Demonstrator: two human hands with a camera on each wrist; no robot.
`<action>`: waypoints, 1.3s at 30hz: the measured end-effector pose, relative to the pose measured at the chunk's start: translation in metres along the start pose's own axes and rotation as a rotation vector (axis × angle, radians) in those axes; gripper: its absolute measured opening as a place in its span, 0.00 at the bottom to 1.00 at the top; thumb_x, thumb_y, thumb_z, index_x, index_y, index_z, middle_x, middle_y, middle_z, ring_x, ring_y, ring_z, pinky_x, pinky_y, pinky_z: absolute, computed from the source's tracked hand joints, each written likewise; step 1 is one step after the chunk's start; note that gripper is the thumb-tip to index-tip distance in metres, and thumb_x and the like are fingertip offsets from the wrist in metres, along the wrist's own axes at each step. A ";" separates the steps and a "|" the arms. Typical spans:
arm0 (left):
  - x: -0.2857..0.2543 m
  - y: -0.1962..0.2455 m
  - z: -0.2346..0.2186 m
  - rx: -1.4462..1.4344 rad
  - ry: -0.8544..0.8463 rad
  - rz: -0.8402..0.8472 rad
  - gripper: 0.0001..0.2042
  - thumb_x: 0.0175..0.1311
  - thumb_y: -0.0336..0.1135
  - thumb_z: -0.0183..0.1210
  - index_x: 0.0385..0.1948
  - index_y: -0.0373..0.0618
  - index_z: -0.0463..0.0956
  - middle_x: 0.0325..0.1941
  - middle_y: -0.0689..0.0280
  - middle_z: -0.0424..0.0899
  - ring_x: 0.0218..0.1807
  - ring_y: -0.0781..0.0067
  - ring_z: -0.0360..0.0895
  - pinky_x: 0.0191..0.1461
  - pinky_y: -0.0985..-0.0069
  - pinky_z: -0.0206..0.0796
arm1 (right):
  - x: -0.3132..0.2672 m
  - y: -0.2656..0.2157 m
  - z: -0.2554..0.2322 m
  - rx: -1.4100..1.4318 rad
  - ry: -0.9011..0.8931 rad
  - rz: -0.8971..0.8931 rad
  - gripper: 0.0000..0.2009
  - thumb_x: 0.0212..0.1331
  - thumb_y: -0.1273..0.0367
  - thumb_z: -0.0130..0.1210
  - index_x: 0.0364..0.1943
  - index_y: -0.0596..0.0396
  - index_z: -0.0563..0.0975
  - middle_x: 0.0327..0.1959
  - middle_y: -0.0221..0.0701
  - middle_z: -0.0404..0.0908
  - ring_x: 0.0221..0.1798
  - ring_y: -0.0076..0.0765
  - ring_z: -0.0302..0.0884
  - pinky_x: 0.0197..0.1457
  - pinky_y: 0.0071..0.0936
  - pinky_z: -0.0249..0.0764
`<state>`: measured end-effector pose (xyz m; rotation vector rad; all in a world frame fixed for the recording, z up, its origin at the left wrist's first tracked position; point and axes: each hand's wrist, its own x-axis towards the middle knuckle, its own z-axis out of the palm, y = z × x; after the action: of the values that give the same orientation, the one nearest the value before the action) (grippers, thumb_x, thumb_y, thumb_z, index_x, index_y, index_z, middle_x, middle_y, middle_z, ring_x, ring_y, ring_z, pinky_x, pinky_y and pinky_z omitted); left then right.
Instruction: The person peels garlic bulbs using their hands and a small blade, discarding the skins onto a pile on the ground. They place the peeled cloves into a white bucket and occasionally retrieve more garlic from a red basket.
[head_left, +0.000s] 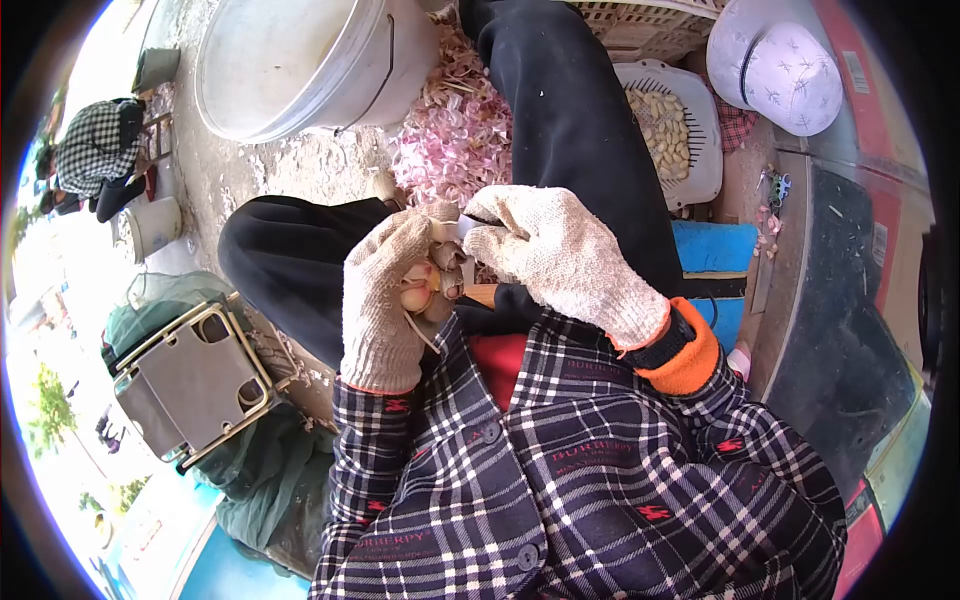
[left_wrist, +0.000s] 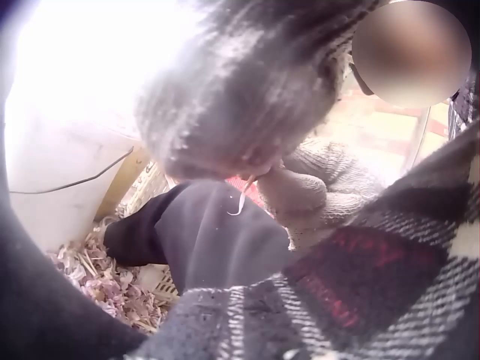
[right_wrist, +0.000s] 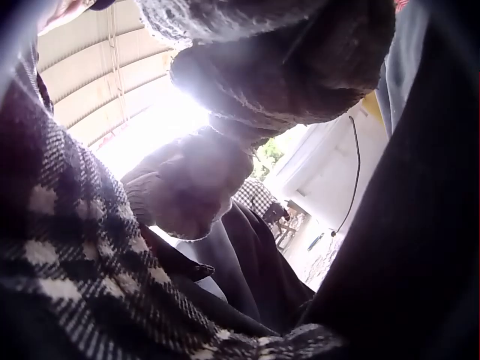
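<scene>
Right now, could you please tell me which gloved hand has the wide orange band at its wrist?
The right hand: a wide orange band circles its wrist, while the left hand, holding garlic, shows no such band.

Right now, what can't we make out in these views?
Head view: what, if anything, the right hand pinches; the hand itself hides it.
Head view: how much garlic the left hand holds; the hand covers part.
Left wrist view: the garlic; the blurred left hand blocks it.
Right wrist view: the garlic; shadowed hands block it.
Head view: the whole white bucket; the top edge cuts it off.
</scene>
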<state>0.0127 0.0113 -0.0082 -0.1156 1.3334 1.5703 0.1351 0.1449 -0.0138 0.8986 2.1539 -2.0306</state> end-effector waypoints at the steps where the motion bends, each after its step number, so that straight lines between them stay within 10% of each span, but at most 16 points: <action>1: 0.000 0.000 -0.004 0.001 0.000 0.001 0.12 0.65 0.37 0.58 0.41 0.37 0.79 0.25 0.62 0.80 0.22 0.75 0.75 0.19 0.86 0.60 | 0.000 0.000 0.000 0.026 -0.010 0.058 0.10 0.65 0.67 0.56 0.46 0.57 0.79 0.27 0.28 0.80 0.31 0.14 0.71 0.38 0.20 0.71; 15: -0.002 0.000 0.004 -0.137 0.020 0.023 0.13 0.67 0.35 0.56 0.46 0.36 0.76 0.28 0.62 0.80 0.21 0.76 0.76 0.21 0.84 0.66 | 0.001 0.000 -0.004 0.124 0.142 0.066 0.09 0.65 0.63 0.58 0.39 0.53 0.80 0.20 0.19 0.72 0.15 0.10 0.58 0.18 0.16 0.54; 17: -0.002 -0.002 0.006 -0.050 0.087 0.091 0.11 0.68 0.33 0.56 0.45 0.36 0.75 0.27 0.62 0.81 0.21 0.77 0.76 0.22 0.83 0.68 | 0.003 -0.006 -0.003 0.123 0.137 0.152 0.09 0.64 0.63 0.60 0.39 0.54 0.80 0.21 0.19 0.73 0.16 0.10 0.59 0.18 0.15 0.55; 19: -0.004 -0.002 0.013 -0.021 0.123 0.136 0.09 0.67 0.31 0.56 0.43 0.36 0.76 0.25 0.63 0.80 0.20 0.80 0.74 0.21 0.86 0.65 | 0.002 -0.011 -0.002 0.407 0.055 0.174 0.13 0.58 0.59 0.63 0.35 0.56 0.82 0.26 0.36 0.83 0.28 0.30 0.81 0.34 0.29 0.76; 30: -0.010 -0.010 0.028 0.335 0.189 0.320 0.08 0.66 0.26 0.58 0.43 0.32 0.76 0.23 0.67 0.77 0.19 0.86 0.68 0.21 0.90 0.56 | 0.012 -0.011 0.004 0.085 0.105 0.192 0.14 0.48 0.62 0.63 0.31 0.59 0.79 0.27 0.40 0.82 0.32 0.39 0.84 0.36 0.33 0.78; 33: -0.013 -0.008 0.031 0.518 0.246 0.376 0.09 0.65 0.27 0.59 0.43 0.32 0.78 0.25 0.65 0.79 0.20 0.86 0.69 0.21 0.90 0.55 | 0.012 -0.005 0.005 0.085 0.112 0.139 0.08 0.53 0.69 0.63 0.33 0.59 0.80 0.23 0.29 0.81 0.21 0.16 0.75 0.23 0.18 0.70; 39: -0.021 0.003 0.032 0.370 0.252 0.238 0.09 0.61 0.26 0.62 0.41 0.31 0.80 0.25 0.64 0.80 0.21 0.84 0.71 0.21 0.90 0.55 | 0.012 -0.003 0.008 0.002 0.132 0.024 0.06 0.52 0.71 0.62 0.32 0.58 0.79 0.20 0.26 0.79 0.19 0.15 0.73 0.20 0.18 0.67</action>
<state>0.0366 0.0237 0.0191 0.0812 1.8717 1.5090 0.1213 0.1419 -0.0169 1.0824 2.1933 -2.0164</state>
